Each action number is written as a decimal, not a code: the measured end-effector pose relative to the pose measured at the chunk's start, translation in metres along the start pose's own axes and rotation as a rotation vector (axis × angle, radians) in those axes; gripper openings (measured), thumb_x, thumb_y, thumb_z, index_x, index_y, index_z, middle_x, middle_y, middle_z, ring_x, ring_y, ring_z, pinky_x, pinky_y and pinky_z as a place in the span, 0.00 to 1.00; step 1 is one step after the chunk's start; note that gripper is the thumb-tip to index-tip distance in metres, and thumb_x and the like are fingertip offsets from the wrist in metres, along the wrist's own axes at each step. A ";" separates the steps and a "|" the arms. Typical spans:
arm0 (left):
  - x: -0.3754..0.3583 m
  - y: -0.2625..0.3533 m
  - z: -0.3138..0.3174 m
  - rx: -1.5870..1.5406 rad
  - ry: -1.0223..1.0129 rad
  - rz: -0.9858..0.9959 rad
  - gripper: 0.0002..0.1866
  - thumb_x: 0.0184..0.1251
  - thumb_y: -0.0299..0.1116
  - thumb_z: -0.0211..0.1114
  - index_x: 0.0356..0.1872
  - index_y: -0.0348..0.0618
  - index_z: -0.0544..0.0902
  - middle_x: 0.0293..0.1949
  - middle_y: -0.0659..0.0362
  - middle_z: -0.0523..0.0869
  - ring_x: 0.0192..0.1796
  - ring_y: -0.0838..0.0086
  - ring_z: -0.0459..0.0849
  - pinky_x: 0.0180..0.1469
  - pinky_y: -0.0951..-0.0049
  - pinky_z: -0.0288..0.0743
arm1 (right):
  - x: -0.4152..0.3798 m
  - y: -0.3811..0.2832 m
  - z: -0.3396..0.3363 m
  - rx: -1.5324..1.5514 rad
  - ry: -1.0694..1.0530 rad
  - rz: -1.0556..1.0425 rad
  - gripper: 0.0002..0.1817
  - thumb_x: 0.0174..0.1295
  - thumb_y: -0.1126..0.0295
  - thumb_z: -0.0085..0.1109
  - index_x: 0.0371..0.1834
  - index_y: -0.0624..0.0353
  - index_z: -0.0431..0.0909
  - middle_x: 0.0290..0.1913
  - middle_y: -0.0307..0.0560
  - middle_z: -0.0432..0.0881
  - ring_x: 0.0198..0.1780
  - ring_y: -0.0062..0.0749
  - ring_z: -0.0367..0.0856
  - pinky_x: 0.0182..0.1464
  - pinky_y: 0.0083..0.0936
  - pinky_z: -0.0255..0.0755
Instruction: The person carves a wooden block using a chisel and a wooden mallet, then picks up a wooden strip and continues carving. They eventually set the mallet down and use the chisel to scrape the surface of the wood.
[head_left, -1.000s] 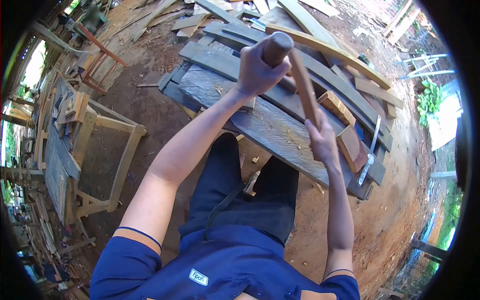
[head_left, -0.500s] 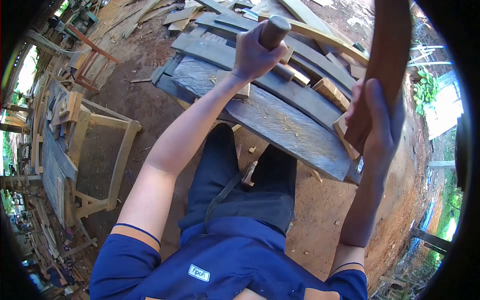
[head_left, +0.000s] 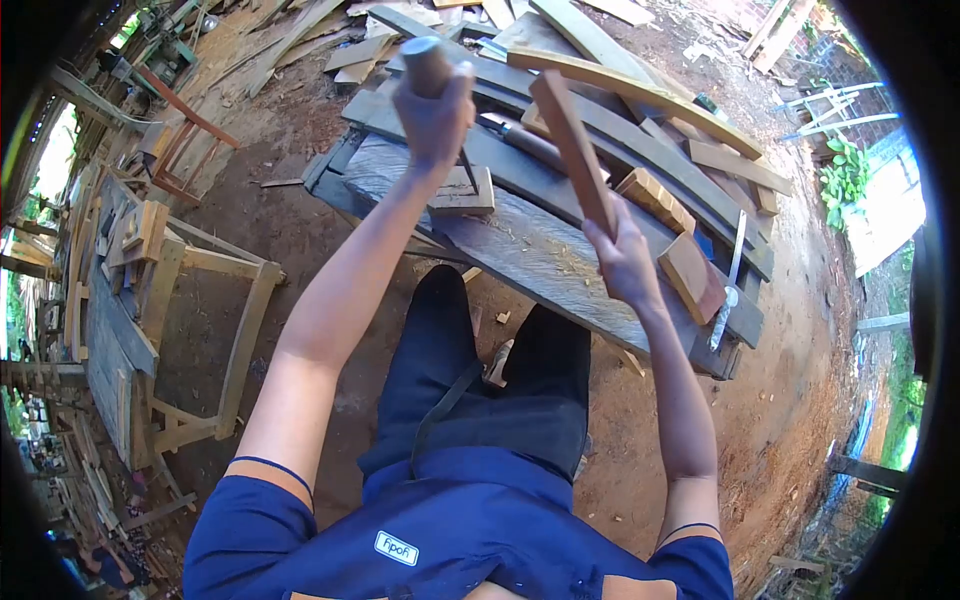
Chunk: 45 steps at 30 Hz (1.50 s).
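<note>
Wood block point(head_left: 480, 203) lies upper centre of the frame, flat on a grey plank point(head_left: 540, 250). Its far left part is hidden by the wrist, but its long axis seems to run left to right. The left hand point(head_left: 435, 115), just above it toward the upper left, is the nearer one, closed around a chisel handle point(head_left: 425, 72). The chisel's thin blade point(head_left: 468, 168) slants down and slightly right, its tip seeming to meet the block's top. The right hand point(head_left: 625, 255), well apart from the left, sits right of and below the block, gripping the lower end of a wooden bar point(head_left: 575, 145). That bar points to the upper left, its long axis steep; its free end is raised, apart from the chisel handle. Shavings point(head_left: 570, 265) dot the plank between block and right hand. Beyond lie a curved board point(head_left: 650, 95) and, farther right, a metal rule point(head_left: 737, 245). At the left of the frame stands a wooden frame table point(head_left: 250, 320).
</note>
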<state>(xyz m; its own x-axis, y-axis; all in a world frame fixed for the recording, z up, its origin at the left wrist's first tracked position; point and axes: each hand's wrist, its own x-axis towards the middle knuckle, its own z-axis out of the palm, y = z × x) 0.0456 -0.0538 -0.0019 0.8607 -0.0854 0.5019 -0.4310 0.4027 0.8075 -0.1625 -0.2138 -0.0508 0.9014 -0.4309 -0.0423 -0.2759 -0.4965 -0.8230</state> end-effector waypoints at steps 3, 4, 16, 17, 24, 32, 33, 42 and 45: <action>0.003 0.007 -0.015 -0.143 0.186 -0.156 0.11 0.63 0.31 0.66 0.26 0.44 0.73 0.14 0.65 0.73 0.12 0.82 0.72 0.15 0.78 0.68 | -0.001 0.026 0.010 -0.039 -0.030 0.043 0.28 0.66 0.55 0.56 0.68 0.48 0.64 0.45 0.66 0.83 0.50 0.60 0.83 0.52 0.45 0.73; 0.005 0.007 -0.019 -0.144 0.255 -0.146 0.14 0.65 0.33 0.66 0.23 0.44 0.72 0.14 0.65 0.72 0.12 0.81 0.71 0.16 0.76 0.68 | -0.002 0.034 0.011 -0.105 -0.014 0.026 0.28 0.66 0.55 0.55 0.69 0.47 0.63 0.45 0.66 0.83 0.50 0.61 0.82 0.52 0.47 0.73; 0.008 0.006 0.002 -0.013 -0.162 0.017 0.09 0.67 0.32 0.65 0.32 0.41 0.74 0.15 0.63 0.73 0.12 0.82 0.69 0.16 0.78 0.64 | 0.003 0.038 0.014 -0.285 0.004 0.115 0.29 0.66 0.51 0.52 0.70 0.43 0.61 0.45 0.65 0.84 0.50 0.63 0.82 0.52 0.49 0.72; 0.006 0.005 0.003 -0.010 -0.167 0.010 0.09 0.67 0.31 0.65 0.32 0.41 0.74 0.14 0.64 0.73 0.12 0.83 0.69 0.15 0.79 0.64 | 0.003 0.036 0.014 -0.282 -0.013 0.144 0.30 0.66 0.51 0.52 0.70 0.43 0.61 0.48 0.65 0.83 0.52 0.63 0.81 0.54 0.48 0.72; 0.003 0.004 0.006 -0.026 -0.187 0.015 0.09 0.68 0.31 0.64 0.30 0.41 0.74 0.14 0.64 0.72 0.11 0.83 0.68 0.15 0.79 0.64 | 0.003 0.038 0.015 -0.289 -0.007 0.122 0.30 0.66 0.51 0.52 0.70 0.43 0.61 0.46 0.65 0.83 0.50 0.64 0.81 0.51 0.49 0.72; -0.003 0.002 0.006 0.051 -0.232 0.062 0.08 0.67 0.29 0.64 0.31 0.40 0.75 0.14 0.64 0.74 0.12 0.83 0.71 0.15 0.80 0.65 | 0.003 0.041 0.017 -0.324 0.024 0.090 0.29 0.66 0.51 0.52 0.69 0.45 0.61 0.43 0.65 0.84 0.47 0.64 0.82 0.50 0.52 0.73; -0.003 0.002 0.006 0.053 -0.230 0.063 0.08 0.67 0.29 0.64 0.31 0.40 0.75 0.14 0.64 0.74 0.12 0.83 0.71 0.15 0.80 0.65 | 0.003 0.041 0.017 -0.324 0.022 0.087 0.29 0.66 0.51 0.52 0.69 0.45 0.61 0.43 0.65 0.84 0.47 0.64 0.82 0.50 0.52 0.73; -0.014 -0.007 0.028 0.392 -0.152 0.310 0.13 0.50 0.34 0.70 0.34 0.37 0.82 0.25 0.53 0.86 0.29 0.70 0.88 0.35 0.70 0.80 | 0.005 0.004 -0.004 0.050 0.003 0.073 0.28 0.67 0.57 0.55 0.68 0.54 0.66 0.40 0.55 0.83 0.37 0.40 0.83 0.42 0.35 0.75; -0.019 -0.009 0.033 0.466 -0.175 0.287 0.13 0.49 0.34 0.70 0.35 0.39 0.81 0.24 0.51 0.85 0.28 0.60 0.87 0.34 0.67 0.80 | -0.011 -0.082 -0.043 0.316 0.068 -0.021 0.24 0.71 0.60 0.53 0.65 0.60 0.67 0.29 0.37 0.73 0.24 0.16 0.72 0.25 0.15 0.67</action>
<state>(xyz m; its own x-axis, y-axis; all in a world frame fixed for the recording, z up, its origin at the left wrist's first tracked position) 0.0243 -0.0860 -0.0088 0.6507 -0.1974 0.7332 -0.7490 -0.0086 0.6625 -0.1638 -0.2009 0.0416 0.8786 -0.4776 0.0052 -0.1311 -0.2518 -0.9589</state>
